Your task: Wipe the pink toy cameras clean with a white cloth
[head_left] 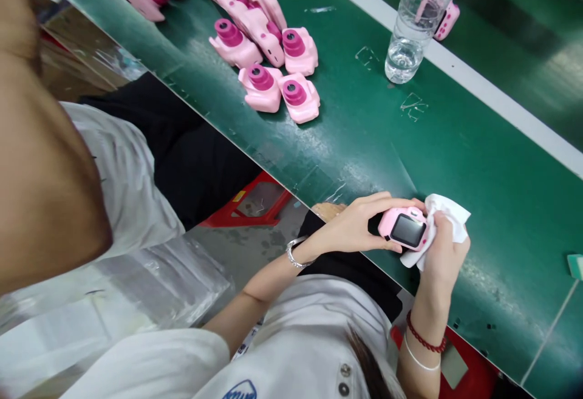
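Note:
A pink toy camera (409, 229), its dark screen facing up, is held over the near edge of the green table. Fingers and thumb of my left hand (364, 223) grip its left end from both sides. In my right hand (444, 253) a crumpled white cloth (449, 208) is bunched up and pressed against the camera's right end. The cloth hides part of that end and some of my right fingertips.
Several pink toy cameras (298, 98) lie grouped at the upper left of the green table (492, 162). A clear water bottle (403, 53) stands near the white strip, with another pink camera (446, 21) behind it. A co-worker's arm (45, 162) is at the left.

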{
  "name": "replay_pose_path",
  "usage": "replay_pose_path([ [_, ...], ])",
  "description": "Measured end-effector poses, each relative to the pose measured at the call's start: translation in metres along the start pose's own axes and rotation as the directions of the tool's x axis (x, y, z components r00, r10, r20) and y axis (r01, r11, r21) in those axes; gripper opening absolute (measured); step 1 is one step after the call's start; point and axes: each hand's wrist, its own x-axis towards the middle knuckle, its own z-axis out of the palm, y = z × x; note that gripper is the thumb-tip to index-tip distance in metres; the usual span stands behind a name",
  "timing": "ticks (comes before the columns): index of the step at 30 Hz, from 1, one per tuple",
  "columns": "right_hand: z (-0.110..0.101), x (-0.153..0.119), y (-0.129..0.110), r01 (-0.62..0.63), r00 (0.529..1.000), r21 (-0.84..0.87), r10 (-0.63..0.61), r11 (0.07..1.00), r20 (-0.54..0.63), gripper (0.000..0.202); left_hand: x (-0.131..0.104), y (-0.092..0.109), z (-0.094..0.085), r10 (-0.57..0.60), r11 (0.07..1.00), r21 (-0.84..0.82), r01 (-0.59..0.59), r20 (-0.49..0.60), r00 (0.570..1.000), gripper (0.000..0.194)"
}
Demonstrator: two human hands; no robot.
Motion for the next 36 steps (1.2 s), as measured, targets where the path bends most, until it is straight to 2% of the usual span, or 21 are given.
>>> replay_pose_path([
  [3,-0.005,0.001,-0.002,-0.149,0.988,0.180,0.138,0.972,0.077,0.031,-0.001,0.000,0.000,-0.020,0.990,-0.140,0.012,-0.056,0.998,0.077],
  [5,-0.009,0.002,-0.004,-0.185,0.979,0.223,0.161,0.957,0.122,0.031,-0.003,0.002,0.001,-0.052,0.972,-0.234,0.034,-0.071,0.996,0.078],
  [8,-0.014,0.001,-0.007,-0.159,0.982,0.228,0.130,0.960,0.140,0.031,-0.004,0.007,0.002,-0.073,0.958,-0.282,0.050,-0.070,0.995,0.077],
  [12,-0.017,-0.002,-0.013,-0.118,0.977,0.180,0.081,0.977,0.198,0.028,-0.004,0.013,0.001,-0.050,0.966,-0.256,0.030,-0.072,0.996,0.077],
  [16,-0.015,-0.005,-0.019,-0.024,0.988,0.074,0.013,0.997,0.152,0.026,-0.004,0.015,0.000,0.004,0.966,-0.258,-0.027,-0.091,0.996,0.075],
  [22,-0.009,-0.008,-0.023,-0.056,0.996,0.132,0.046,0.990,0.080,0.020,-0.004,0.016,-0.001,0.008,0.965,-0.261,-0.033,-0.096,0.995,0.076],
  [26,-0.009,-0.008,-0.019,-0.088,0.989,0.122,0.072,0.989,0.125,0.026,-0.005,0.015,-0.003,-0.012,0.959,-0.283,-0.020,-0.109,0.994,0.076],
  [28,-0.012,-0.010,-0.017,-0.086,0.983,0.107,0.067,0.991,0.171,0.031,-0.005,0.014,-0.004,-0.011,0.970,-0.241,-0.017,-0.116,0.993,0.075],
  [30,-0.017,-0.012,-0.016,-0.001,0.968,0.036,-0.008,0.999,0.252,0.037,-0.005,0.013,-0.004,-0.004,0.984,-0.176,-0.018,-0.124,0.992,0.074],
  [31,-0.019,-0.012,-0.016,0.084,0.942,-0.025,-0.071,0.996,0.329,0.037,-0.005,0.013,-0.005,0.002,0.989,-0.147,-0.021,-0.128,0.992,0.073],
  [33,-0.020,-0.012,-0.015,0.300,0.860,-0.142,-0.203,0.943,0.468,0.028,-0.005,0.012,-0.004,0.014,0.995,-0.099,-0.026,-0.120,0.993,0.068],
  [34,-0.019,-0.012,-0.014,0.388,0.830,-0.183,-0.256,0.903,0.495,0.021,-0.004,0.011,-0.003,0.022,0.996,-0.081,-0.031,-0.109,0.994,0.065],
  [35,-0.018,-0.011,-0.012,0.442,0.826,-0.215,-0.302,0.871,0.477,0.016,-0.004,0.010,-0.002,0.028,0.997,-0.068,-0.035,-0.095,0.995,0.063],
  [36,-0.016,-0.010,-0.011,0.460,0.846,-0.246,-0.337,0.853,0.413,0.015,-0.004,0.010,-0.001,0.032,0.997,-0.063,-0.037,-0.084,0.996,0.062],
])
